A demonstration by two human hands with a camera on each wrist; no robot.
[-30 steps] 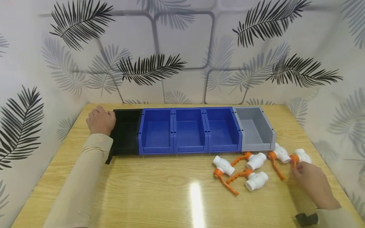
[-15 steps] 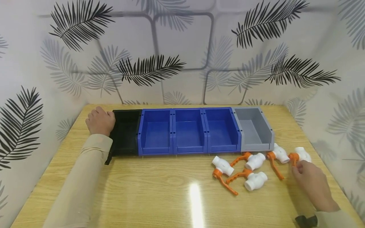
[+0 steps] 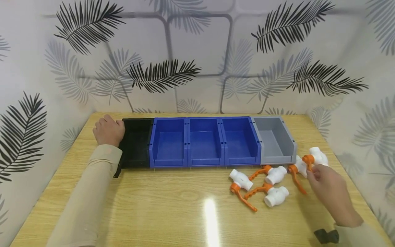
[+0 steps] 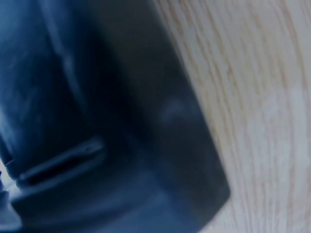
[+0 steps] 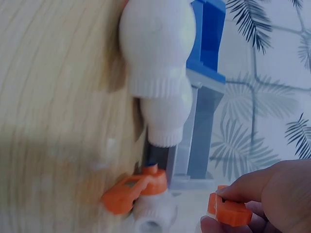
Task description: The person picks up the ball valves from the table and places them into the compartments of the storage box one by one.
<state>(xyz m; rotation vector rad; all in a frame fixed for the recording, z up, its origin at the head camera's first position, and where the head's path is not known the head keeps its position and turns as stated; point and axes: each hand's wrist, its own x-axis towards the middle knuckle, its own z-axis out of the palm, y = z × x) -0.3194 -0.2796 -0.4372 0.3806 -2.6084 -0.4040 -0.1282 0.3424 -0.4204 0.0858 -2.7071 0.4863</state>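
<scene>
My right hand [image 3: 330, 192] pinches the orange handle of a white ball valve [image 3: 320, 157], which is raised off the table. In the right wrist view, the thumb and fingers close on that orange handle [image 5: 233, 212]. Below and left of it lies another ball valve [image 3: 300, 168], partly covered. Several more ball valves with orange handles, such as one near the front [image 3: 277, 196], lie on the table. At the far left, my left hand [image 3: 109, 131] grips the side rim of a black bin [image 3: 135, 144]; its fingertips are hidden. The left wrist view shows only the bin's dark wall [image 4: 170, 107] and wood.
Three blue bins [image 3: 204, 140] and a grey bin [image 3: 273, 140] continue the row from the black one, with nothing inside. A leaf-patterned wall covering [image 3: 197, 44] rises behind the wooden table [image 3: 154, 206]. Light glares off the tabletop.
My right hand has lifted the rightmost ball valve by its handle and moved it up and slightly left. The left hand and the bins have stayed still.
</scene>
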